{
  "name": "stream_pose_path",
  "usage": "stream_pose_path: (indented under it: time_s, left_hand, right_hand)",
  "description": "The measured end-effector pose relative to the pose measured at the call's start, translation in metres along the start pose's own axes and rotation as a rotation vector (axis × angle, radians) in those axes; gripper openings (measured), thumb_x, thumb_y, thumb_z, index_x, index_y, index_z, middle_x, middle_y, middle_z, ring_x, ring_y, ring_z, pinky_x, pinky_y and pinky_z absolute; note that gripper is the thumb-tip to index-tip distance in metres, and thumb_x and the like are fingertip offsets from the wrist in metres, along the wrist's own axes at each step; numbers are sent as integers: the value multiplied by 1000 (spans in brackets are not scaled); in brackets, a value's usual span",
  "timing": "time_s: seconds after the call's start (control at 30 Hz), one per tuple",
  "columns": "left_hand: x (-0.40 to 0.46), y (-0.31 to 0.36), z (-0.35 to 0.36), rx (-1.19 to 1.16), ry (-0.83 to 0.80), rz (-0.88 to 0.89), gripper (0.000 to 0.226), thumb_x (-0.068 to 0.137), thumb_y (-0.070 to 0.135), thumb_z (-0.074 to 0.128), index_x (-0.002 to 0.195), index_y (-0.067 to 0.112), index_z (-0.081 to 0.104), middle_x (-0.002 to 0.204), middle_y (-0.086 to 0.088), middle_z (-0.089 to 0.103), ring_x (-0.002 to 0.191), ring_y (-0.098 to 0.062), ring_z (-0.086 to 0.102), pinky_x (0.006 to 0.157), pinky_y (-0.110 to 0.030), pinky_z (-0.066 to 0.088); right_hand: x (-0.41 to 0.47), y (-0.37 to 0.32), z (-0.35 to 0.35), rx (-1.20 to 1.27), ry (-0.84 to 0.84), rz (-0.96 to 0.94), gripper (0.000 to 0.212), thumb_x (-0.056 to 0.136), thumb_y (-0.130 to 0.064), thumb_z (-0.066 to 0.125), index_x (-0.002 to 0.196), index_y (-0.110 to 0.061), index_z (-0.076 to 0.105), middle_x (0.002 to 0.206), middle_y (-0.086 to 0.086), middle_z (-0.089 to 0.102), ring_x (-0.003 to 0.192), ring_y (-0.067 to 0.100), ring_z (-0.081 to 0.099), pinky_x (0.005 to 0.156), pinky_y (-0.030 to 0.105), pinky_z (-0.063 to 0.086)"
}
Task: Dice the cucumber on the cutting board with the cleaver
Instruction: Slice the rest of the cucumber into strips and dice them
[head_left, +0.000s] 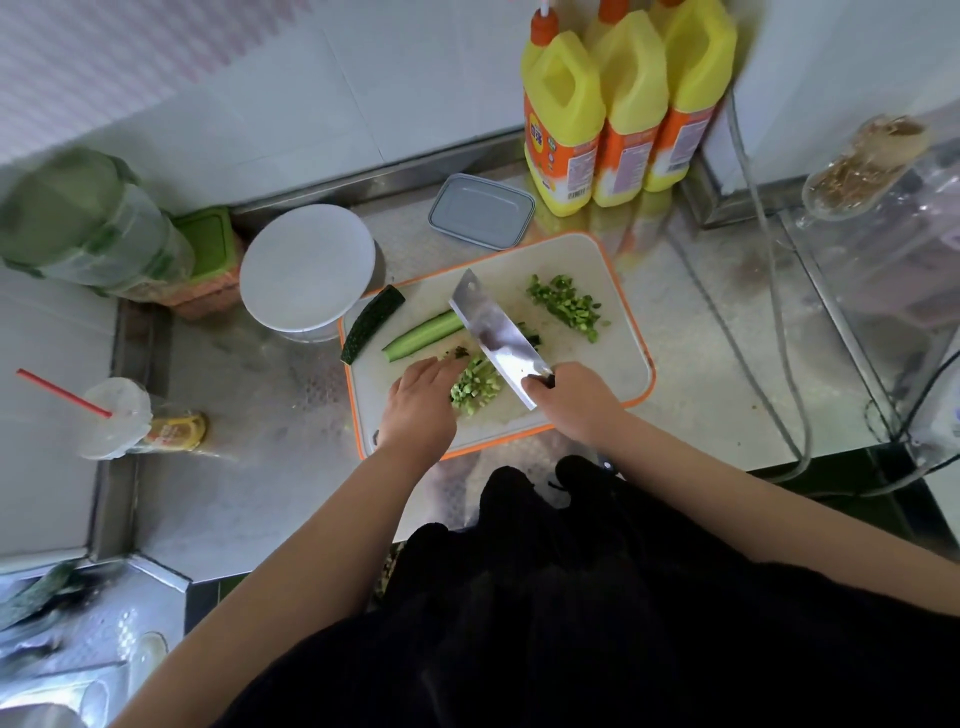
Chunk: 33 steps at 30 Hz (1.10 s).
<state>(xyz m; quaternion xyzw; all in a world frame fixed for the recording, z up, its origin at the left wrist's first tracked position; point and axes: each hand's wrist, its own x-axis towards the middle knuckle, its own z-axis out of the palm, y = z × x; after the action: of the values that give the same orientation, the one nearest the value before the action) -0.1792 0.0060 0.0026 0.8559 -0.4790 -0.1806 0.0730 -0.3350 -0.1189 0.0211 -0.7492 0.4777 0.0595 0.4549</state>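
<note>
— What crowded the white, orange-rimmed plastic cutting board (618, 332)?

— Behind it stood three yellow plastic bottles with orange labels (613, 114) against the tiled wall, and a flat grey lidded container (480, 210) just beside them. A round white tub lid (306, 265) touched the board's far-left corner. Farther left sat a green-lidded jar (208, 249) and a plastic cup with a red straw (117, 415).

— And the cucumber?

— A dark-skinned piece (371, 325) lay over the board's left edge, a split light-green length (426, 335) beside it. One pile of dice (566, 306) sat at the far right, another (475, 387) between the hands.

— The hands?

— The right hand (576, 400) had its fingers wrapped round the handle of the steel cleaver (496, 335), whose blade slanted across the board. The left hand (421, 402) rested by the near pile, fingers curled down onto the cucumber strips.

— The surface?

— A patterned stainless-steel counter (249, 415), pale tiles behind, cables at the right.
</note>
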Motion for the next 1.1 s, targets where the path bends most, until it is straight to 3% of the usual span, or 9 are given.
stream_pose_path:
  time_s: [0.23, 0.33, 0.43, 0.57, 0.67, 0.73, 0.9, 1.03, 1.1]
  left_hand:
    - [5, -7, 1, -72, 83, -24, 35, 101, 17, 42, 131, 27, 58, 126, 8, 59, 123, -21, 40, 100, -31, 32]
    - [5, -2, -1, -143, 90, -114, 59, 93, 5, 38, 141, 39, 43, 107, 12, 62, 115, -22, 45, 93, -33, 39]
    - [2, -1, -3, -142, 68, -177, 82, 83, -4, 33, 148, 44, 23, 130, 5, 54, 123, -21, 42, 95, -35, 40]
    - [-9, -4, 0, -237, 128, -193, 77, 82, -9, 35, 148, 30, 32, 145, 2, 39, 134, -18, 28, 108, -41, 34]
    - [-14, -13, 8, -360, 295, -258, 54, 96, 4, 36, 146, 27, 36, 121, 8, 60, 111, -20, 51, 88, -45, 48]
    - [-17, -22, 11, -416, 347, -325, 62, 94, 0, 33, 147, 31, 33, 107, 13, 64, 99, -24, 57, 76, -44, 51]
    - [-23, -26, 7, -527, 502, -397, 76, 79, -15, 30, 144, 22, 41, 131, -5, 50, 123, -25, 44, 102, -47, 41]
    - [-23, -13, 5, -347, 602, 21, 40, 91, 2, 44, 127, 11, 59, 127, -11, 56, 119, -28, 48, 101, -45, 41]
    - [-20, -1, 7, -141, 389, 249, 38, 97, 27, 41, 131, 19, 58, 140, -8, 50, 129, -29, 41, 109, -45, 33]
  right_hand:
    - [-1, 9, -5, -21, 12, -6, 40, 93, -34, 46, 61, -11, 37, 57, 2, 39, 52, 16, 38, 49, 30, 29]
    - [-1, 11, -10, -74, 0, -14, 38, 94, -33, 44, 63, -12, 39, 60, 2, 42, 54, 15, 40, 48, 28, 29]
    - [1, 14, -11, -79, -30, -7, 28, 91, -25, 44, 68, -13, 38, 64, 1, 41, 55, 14, 38, 50, 27, 28]
    - [0, 15, -10, -57, -75, -42, 21, 90, -22, 45, 73, -14, 36, 67, 0, 41, 58, 14, 37, 52, 27, 29]
    - [-4, 15, -6, -190, -43, -153, 33, 95, -43, 45, 87, -11, 44, 72, 0, 49, 67, 20, 48, 58, 31, 36]
    - [-9, 16, -1, -320, -23, -252, 42, 95, -52, 40, 98, -10, 45, 80, 3, 56, 74, 25, 54, 62, 32, 39]
    - [-17, 20, 10, -465, 61, -346, 40, 97, -46, 41, 112, -9, 46, 102, 7, 63, 90, 29, 62, 66, 35, 44]
    - [-21, 20, 15, -544, 135, -331, 36, 96, -41, 45, 113, -10, 45, 101, 6, 63, 90, 27, 63, 62, 33, 39]
    - [-24, 19, 17, -559, 150, -329, 34, 96, -38, 46, 114, -9, 43, 103, 6, 62, 91, 26, 62, 62, 32, 37]
